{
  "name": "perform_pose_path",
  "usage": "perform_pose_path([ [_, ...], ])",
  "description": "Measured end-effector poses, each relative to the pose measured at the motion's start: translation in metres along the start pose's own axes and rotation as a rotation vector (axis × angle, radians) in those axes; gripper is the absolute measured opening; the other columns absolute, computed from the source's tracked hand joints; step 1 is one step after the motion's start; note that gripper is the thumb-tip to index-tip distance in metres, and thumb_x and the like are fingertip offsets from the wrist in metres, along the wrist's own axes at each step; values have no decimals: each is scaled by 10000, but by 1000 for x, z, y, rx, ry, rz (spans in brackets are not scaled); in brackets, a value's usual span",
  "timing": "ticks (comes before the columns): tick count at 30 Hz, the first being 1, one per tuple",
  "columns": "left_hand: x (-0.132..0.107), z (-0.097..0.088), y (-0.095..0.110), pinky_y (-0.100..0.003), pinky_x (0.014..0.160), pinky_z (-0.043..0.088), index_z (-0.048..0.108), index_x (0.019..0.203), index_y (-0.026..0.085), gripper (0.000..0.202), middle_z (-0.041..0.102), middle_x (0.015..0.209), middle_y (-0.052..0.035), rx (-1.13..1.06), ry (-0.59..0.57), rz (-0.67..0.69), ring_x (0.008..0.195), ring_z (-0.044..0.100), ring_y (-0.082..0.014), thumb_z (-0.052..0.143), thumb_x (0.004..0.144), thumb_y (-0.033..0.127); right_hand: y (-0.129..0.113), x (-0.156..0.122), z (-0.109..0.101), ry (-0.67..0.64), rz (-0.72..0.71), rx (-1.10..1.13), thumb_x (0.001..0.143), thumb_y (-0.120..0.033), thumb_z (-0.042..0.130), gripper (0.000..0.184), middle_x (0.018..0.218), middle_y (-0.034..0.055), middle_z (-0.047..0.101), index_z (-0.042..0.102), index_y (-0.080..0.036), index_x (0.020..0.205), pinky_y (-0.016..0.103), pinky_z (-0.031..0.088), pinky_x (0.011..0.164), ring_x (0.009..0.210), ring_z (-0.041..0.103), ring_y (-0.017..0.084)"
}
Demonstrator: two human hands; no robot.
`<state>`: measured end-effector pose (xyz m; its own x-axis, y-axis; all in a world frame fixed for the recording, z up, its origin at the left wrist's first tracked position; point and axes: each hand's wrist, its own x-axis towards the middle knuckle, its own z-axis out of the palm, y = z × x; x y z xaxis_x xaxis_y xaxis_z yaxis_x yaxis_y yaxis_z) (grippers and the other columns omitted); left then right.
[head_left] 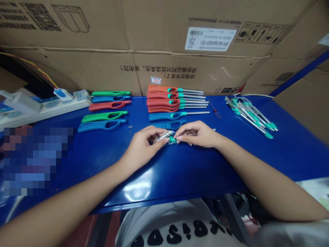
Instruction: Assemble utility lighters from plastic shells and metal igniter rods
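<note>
My left hand [147, 141] is closed around a lighter's inner assembly [162, 136], a clear and silvery tube-like body pointing up and right. At its end is a small teal part [172, 138], with what looks like a thin wire below. My right hand [194, 134] pinches at this teal part, its fingertips close to those of the left. Exactly what lies between the right fingers is partly hidden. Just behind the hands lies a blue lighter shell [168, 124], partly covered by them. Two tiny metal bits [130, 127] rest left of it.
Green, blue and red lighter casings [102, 116] lie at left. Behind the hands are assembled lighters [164, 103] with metal barrels. A screwdriver [216, 110] and several teal-ended inner assemblies [253, 116] lie to the right. A power strip [51, 104] stands left; cardboard [102, 68] walls the back.
</note>
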<state>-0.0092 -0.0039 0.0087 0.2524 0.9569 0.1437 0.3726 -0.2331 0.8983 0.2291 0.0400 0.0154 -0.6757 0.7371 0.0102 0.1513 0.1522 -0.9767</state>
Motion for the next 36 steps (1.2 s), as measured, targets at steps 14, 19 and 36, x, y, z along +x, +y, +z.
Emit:
perform_pose_path([
  [14,-1,0,5,-296,698,492,784,1041,204,235,744,993,-70,-14,-17,22,834,659,-186,734,856,340,-4,1,1,72,-21,-58,886,-439,708,298,685,-11,644,758,-155,960,202,352,450,506,461,59],
  [19,-1,0,4,-291,672,480,787,1042,204,237,748,977,-68,-5,-20,37,799,649,-179,742,847,331,-6,1,0,67,-22,-76,890,-453,696,316,721,6,669,772,-151,943,211,370,481,530,463,64],
  [36,-2,1,4,-294,681,482,790,1048,206,235,744,984,-71,1,-20,33,820,654,-186,735,857,332,-7,0,0,69,-21,-65,889,-433,697,287,817,37,723,785,-161,918,220,419,522,602,553,92],
])
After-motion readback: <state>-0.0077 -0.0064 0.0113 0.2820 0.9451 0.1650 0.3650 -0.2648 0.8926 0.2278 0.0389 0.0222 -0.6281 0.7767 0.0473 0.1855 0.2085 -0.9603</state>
